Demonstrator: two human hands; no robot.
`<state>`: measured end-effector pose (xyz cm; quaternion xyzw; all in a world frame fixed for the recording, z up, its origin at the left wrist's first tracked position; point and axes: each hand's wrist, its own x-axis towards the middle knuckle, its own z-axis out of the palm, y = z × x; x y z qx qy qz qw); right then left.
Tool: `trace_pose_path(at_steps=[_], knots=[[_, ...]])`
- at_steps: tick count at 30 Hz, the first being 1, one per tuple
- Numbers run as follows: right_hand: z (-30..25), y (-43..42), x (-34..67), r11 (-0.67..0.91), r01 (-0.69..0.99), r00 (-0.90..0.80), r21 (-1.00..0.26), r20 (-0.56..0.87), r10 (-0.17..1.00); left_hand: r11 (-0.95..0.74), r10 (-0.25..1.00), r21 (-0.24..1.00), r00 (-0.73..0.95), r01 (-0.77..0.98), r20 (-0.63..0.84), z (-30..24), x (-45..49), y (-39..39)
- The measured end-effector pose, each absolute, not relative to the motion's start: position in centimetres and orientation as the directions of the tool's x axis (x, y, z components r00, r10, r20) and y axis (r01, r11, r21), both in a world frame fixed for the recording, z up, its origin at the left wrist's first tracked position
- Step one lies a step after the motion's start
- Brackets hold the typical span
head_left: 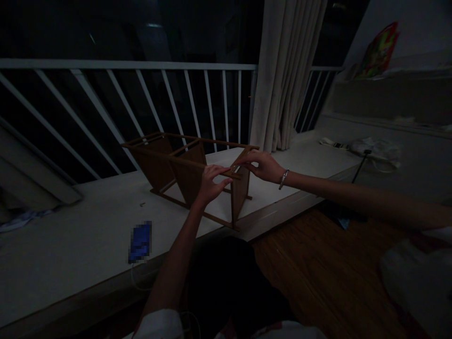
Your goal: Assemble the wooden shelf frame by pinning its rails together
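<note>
A small brown wooden shelf rack lies on its side on the white ledge, its boards standing upright between thin rails. At its near end my left hand reaches over the upper rail, fingers stretched out and thumb apart, with the fingertips at the rail's corner. My right hand, wearing a bracelet on the wrist, pinches at the top of the same end piece. Whatever lies between its fingertips is too small and dark to make out.
On the white ledge lie a blue pixelated object with a white cable and a tiny piece. White railing and a curtain stand behind. A clear bag sits right; wooden floor lies below.
</note>
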<state>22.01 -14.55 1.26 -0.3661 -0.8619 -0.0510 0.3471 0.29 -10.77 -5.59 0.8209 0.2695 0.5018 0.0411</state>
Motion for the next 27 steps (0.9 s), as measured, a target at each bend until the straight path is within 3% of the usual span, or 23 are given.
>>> trace_pose_path(at_steps=[16, 27], knots=[[1.8, -12.8, 21.0, 0.740, 0.657, -0.530, -0.145, 0.609, 0.590, -0.855, 0.474, 0.333, 0.337, 0.399, 0.814, -5.9, 0.6, -10.7], [2.9, -14.7, 19.2, 0.683, 0.651, -0.493, -0.332, 0.499, 0.713, -0.866, 0.452, 0.316, 0.337, 0.387, 0.826, -5.9, 0.7, -10.7]])
